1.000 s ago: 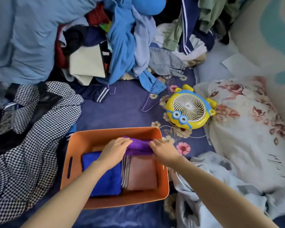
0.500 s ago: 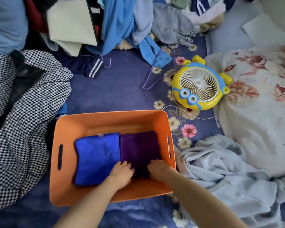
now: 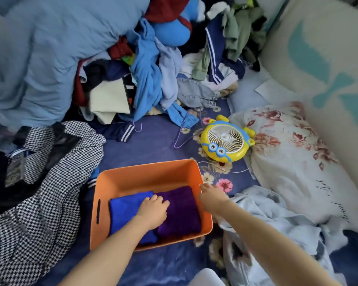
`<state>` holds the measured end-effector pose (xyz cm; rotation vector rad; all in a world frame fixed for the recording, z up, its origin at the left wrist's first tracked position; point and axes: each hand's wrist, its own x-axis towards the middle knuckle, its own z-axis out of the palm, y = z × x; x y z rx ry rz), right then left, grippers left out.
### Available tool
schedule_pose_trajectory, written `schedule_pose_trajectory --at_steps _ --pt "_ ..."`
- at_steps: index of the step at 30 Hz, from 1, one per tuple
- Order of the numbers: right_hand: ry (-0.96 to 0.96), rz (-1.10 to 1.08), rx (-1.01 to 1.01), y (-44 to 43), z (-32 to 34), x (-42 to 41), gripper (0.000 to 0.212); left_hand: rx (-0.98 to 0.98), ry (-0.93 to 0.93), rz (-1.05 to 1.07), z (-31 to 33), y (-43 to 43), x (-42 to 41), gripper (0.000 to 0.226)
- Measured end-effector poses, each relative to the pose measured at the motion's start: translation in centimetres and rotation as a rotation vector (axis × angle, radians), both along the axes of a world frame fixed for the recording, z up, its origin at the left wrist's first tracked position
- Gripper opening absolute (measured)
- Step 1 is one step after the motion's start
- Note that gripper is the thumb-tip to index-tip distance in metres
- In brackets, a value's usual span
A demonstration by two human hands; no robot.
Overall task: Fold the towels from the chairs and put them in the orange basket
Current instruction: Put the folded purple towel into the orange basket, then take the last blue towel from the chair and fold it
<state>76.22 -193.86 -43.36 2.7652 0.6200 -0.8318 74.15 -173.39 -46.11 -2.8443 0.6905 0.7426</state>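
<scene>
The basket (image 3: 145, 174) holds a blue towel (image 3: 124, 211) left and a purple towel (image 3: 182, 207) right, touching. The left hand (image 3: 153, 209) rests on both, fingers curled, holding nothing. The blurred right hand (image 3: 212, 198) is at the right rim, perhaps gripping it; I cannot tell.

A home bedroom: floral bedsheet (image 3: 153, 145), floral pillow (image 3: 293, 162), heaped clothes (image 3: 153, 79), cartoon fan (image 3: 225, 140).

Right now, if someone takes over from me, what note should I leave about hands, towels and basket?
Left hand: rests on the towels inside the orange basket, fingers bent; grip unclear.
Right hand: at the basket's right rim, blurred; grip unclear.
Done: blue towel and purple towel lie folded side by side in the basket.
To do: no unfolded towels in view; look around for others.
</scene>
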Motion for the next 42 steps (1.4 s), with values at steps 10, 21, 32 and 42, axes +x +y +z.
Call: schedule_pose_trajectory --at_steps 10,21,32,42 --pt "-0.375 -0.207 0.109 -4.9 15.6 -5.8 0.058 -0.193 -0.44 0.018 14.5 -0.5 -0.3 0.044" --pt "-0.665 -0.143 0.114 -7.5 25.0 -11.7 0.069 -0.333 -0.743 0.072 23.5 -2.0 -5.1 0.044" --pt "-0.541 0.383 0.282 0.5 23.6 -13.4 0.066 -0.169 -0.811 0.543 22.6 4.7 -19.7 0.031" --pt "-0.432 0.985 0.415 23.1 21.9 -25.2 0.069 0.056 -0.841 1.212 20.3 19.0 -45.7 0.039"
